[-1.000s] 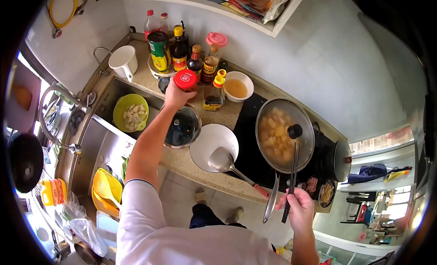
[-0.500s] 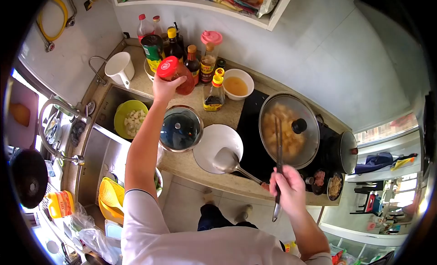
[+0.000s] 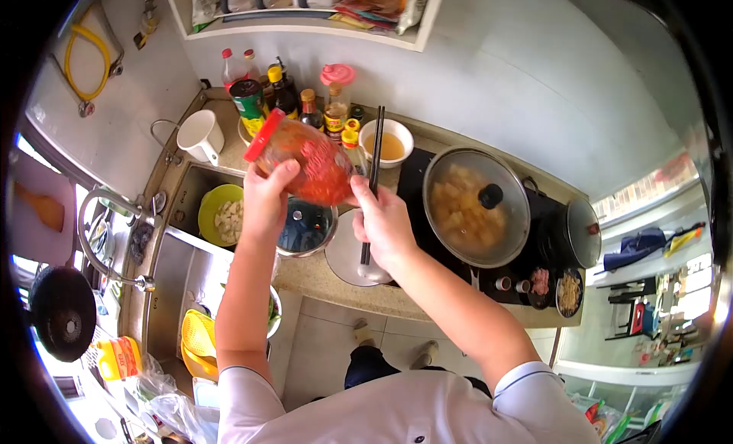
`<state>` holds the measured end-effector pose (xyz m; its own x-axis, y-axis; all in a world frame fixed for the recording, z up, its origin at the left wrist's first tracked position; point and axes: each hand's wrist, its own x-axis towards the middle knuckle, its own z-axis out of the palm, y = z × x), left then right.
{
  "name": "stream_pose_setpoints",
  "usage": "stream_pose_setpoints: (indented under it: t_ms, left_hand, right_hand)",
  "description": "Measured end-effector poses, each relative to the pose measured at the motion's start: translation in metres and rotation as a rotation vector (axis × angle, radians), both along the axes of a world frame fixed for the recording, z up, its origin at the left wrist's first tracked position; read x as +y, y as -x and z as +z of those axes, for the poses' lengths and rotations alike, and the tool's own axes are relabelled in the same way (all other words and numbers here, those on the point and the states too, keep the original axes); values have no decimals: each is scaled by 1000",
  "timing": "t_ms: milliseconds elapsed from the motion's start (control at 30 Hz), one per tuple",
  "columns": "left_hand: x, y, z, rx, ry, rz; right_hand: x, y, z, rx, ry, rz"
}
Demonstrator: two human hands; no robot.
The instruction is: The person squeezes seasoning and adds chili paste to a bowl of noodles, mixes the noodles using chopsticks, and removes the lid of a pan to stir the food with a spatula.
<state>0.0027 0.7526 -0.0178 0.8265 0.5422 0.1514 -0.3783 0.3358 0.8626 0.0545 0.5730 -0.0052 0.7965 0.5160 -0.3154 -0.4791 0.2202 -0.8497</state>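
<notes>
A red-lidded jar (image 3: pixel 309 161) with red contents is held up, tilted, above the counter. My left hand (image 3: pixel 267 196) is closed round its lid end. My right hand (image 3: pixel 384 222) grips dark chopsticks (image 3: pixel 376 150), upright in view, with its fingers close to the jar's bottom end; whether they touch it is unclear. Below the hands are a lidded steel pot (image 3: pixel 305 229) and a white bowl (image 3: pixel 342 253), partly hidden by my right hand, with a spatula head (image 3: pixel 373 274) in it.
On the stove, a glass-lidded pan (image 3: pixel 467 230) holds pale chunks; a dark pot (image 3: pixel 578 234) stands to its right. A bowl of broth (image 3: pixel 391 145) and bottles (image 3: pixel 282 96) line the wall. A green colander (image 3: pixel 221 213) is in the sink. A shelf (image 3: pixel 397 41) overhangs.
My left hand has lifted the jar from among the bottles and tilted it. My right hand has moved left with the chopsticks from beside the pan to the jar.
</notes>
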Motion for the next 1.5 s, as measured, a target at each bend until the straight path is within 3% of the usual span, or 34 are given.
stream_pose_setpoints:
  t_ms: [233, 367, 500, 567, 633, 667, 700, 767, 833, 867, 933, 1100, 1233, 1300, 1333, 1367, 1400, 1433, 1500]
  left_hand:
    - [-127, 25, 27, -114, -238, 111]
    - [-184, 48, 44, -192, -245, -199]
    - [-244, 64, 52, -170, -282, -263]
    - [-273, 68, 42, -234, -235, -300]
    - [-314, 76, 40, -190, -173, -341]
    - [-334, 80, 39, -190, -153, -398]
    - [-356, 85, 37, -187, -135, -452]
    - [-412, 88, 31, -147, -26, -518]
    - [-459, 84, 9, -83, -39, -740]
    - [-487, 84, 1, -73, 12, -769]
    - [-546, 85, -12, -58, 106, -839]
    - [-640, 71, -38, -39, 125, -1050]
    - [-691, 74, -59, -60, 253, -1025]
    - [-720, 83, -69, 89, 667, -903]
    - [-726, 83, -85, 147, 708, -891]
    - [-729, 80, -99, 153, 706, -894]
    - [-730, 73, -105, 131, 657, -940]
    - [-733, 70, -107, 134, 635, -947]
    - [-747, 55, -113, 163, 623, -1030]
  right_hand:
    - [-93, 64, 13, 180, -211, -100]
    - [-158, 90, 37, 165, -335, -70]
    - [-234, 107, 43, 104, -355, -43]
    - [-280, 114, 56, 29, -142, 41]
    - [-335, 112, 53, -306, 225, -192]
    - [-360, 102, 51, -529, 207, -416]
    - [-388, 91, 57, -575, 128, -524]
    - [-452, 83, 85, -788, 311, -415]
    - [-499, 88, 121, -1010, 608, -210]
    - [-520, 85, 118, -1009, 600, -201]
    - [-562, 83, 110, -1377, 897, -162]
    - [-658, 98, 101, -1157, 1110, -104]
    - [-701, 106, 82, -1027, 1140, -207]
    - [-709, 107, 72, -1011, 1160, -291]
    - [-712, 106, 64, -1057, 1119, -318]
    - [-716, 102, 53, -1110, 1145, -368]
    - [-721, 103, 66, -902, 1252, -160]
    - [-726, 98, 61, -876, 1298, -133]
    - [-732, 91, 54, -1024, 1314, -365]
